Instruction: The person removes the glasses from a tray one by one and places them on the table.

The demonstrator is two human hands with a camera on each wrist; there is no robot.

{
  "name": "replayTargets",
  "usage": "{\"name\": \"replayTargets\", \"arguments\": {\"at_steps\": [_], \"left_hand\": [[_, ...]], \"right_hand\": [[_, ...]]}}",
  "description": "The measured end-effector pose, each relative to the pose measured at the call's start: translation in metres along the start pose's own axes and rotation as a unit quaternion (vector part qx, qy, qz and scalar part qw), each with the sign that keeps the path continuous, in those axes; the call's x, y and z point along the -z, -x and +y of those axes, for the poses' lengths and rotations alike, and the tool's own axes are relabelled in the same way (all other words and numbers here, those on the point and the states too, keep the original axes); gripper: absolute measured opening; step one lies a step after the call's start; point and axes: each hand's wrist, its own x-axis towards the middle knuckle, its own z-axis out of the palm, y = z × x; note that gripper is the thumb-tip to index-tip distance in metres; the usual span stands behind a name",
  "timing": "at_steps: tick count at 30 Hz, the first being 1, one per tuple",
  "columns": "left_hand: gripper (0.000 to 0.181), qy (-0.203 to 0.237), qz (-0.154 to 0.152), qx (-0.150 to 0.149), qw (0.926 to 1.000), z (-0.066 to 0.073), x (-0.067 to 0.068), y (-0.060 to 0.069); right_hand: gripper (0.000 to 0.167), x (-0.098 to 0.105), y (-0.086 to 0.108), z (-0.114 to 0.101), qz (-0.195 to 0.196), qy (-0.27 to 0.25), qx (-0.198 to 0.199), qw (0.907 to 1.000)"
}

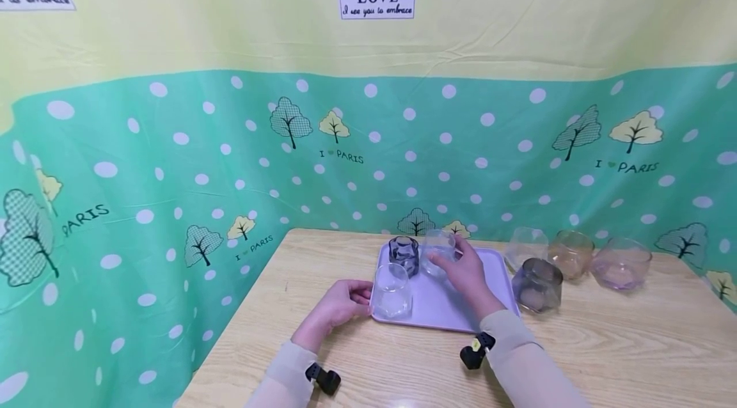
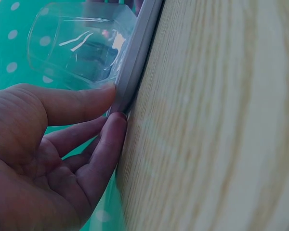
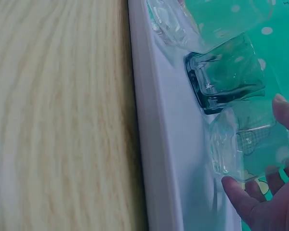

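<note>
On the purple tray [image 1: 460,306] stand a clear glass [image 1: 393,296] at the front left and a dark grey glass [image 1: 404,256] behind it. My right hand [image 1: 467,272] grips a second clear glass [image 1: 435,256] beside the grey one, thumb on one side and fingers on the other. In the right wrist view this glass [image 3: 253,139] is at or just above the tray; I cannot tell if it touches. With thumb and fingertips, my left hand [image 1: 343,301] pinches the tray's left rim near the front corner, seen close in the left wrist view [image 2: 62,139].
Right of the tray on the wooden table [image 1: 622,350] stand a dark grey glass [image 1: 538,286], a clear glass [image 1: 526,247], an amber glass [image 1: 571,256] and a pinkish glass [image 1: 622,265]. A green and yellow patterned curtain [image 1: 345,197] hangs behind the table.
</note>
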Motion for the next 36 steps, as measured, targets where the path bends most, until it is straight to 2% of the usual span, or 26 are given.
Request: {"name": "replayTargets", "arguments": {"at_steps": [7,14,22,29,36], "left_hand": [[0.061,0.001,0.001,-0.001,1.0,0.0,0.0,-0.001],[0.06,-0.002,0.001,0.001,1.0,-0.001,-0.001,-0.001],[0.06,-0.003,0.004,0.001,1.0,-0.001,-0.001,-0.001],[0.061,-0.002,0.005,0.009,0.9999,-0.001,-0.001,0.0],[0.06,-0.002,0.003,0.002,1.0,0.001,-0.001,0.001]], "right_hand": [[0.094,0.003,0.01,-0.001,-0.008,-0.007,-0.004,0.9999],[0.092,0.008,0.02,0.002,-0.008,-0.039,-0.006,0.9992],[0.094,0.019,0.035,-0.007,-0.038,-0.089,-0.035,0.9947],[0.1,0.036,0.052,-0.017,-0.058,-0.099,0.003,0.9935],[0.096,0.057,0.068,-0.02,-0.061,-0.088,0.027,0.9939]]}}
